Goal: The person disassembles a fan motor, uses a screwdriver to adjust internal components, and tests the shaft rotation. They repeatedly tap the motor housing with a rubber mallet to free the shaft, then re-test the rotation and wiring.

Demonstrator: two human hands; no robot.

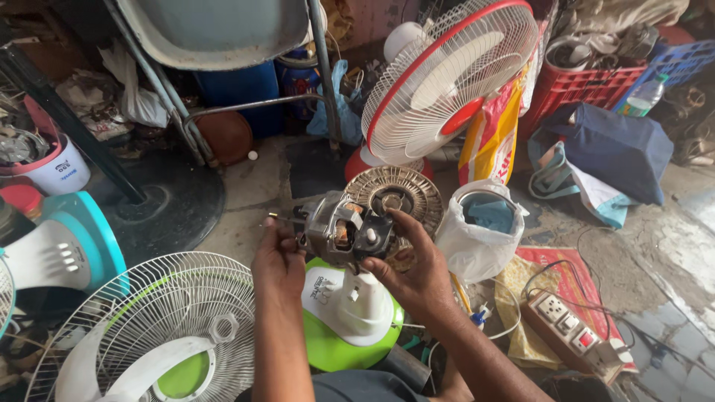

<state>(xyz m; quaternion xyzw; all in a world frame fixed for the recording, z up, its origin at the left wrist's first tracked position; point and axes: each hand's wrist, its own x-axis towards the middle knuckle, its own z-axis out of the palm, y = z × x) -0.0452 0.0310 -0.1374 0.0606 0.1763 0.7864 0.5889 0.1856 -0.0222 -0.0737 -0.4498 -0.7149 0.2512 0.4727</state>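
Head view, looking down at a cluttered workshop floor (253, 186). A bare fan motor (344, 229), metal housing with the windings showing, is held at frame centre just above a white and green fan base (350, 309). Left hand (277, 257) sits at 9 o'clock of the motor, fingers curled together and closed near the protruding shaft (281, 218); whether they pinch the shaft itself or the housing edge I cannot tell. Right hand (417, 268) comes in from 4 o'clock, fingers spread across the rear of the motor, thumb and forefinger pressed on the dark back cover. A dusty round rear grille (395, 195) lies touching the motor at 1 o'clock. Beyond it, at 12 o'clock, stands a white fan with red rim (447, 74); at 7 o'clock a green-centred fan guard (160, 335) lies flat; at 3 o'clock a white plastic bag (480, 231); at 4 o'clock a power strip (570, 331) on a red printed mat. Judgement: motor is being steadied and inspected over its base. To do this well, keep the shaft hand light so the rotor can turn freely, support the weight with the spread hand, keep fingers off the windings
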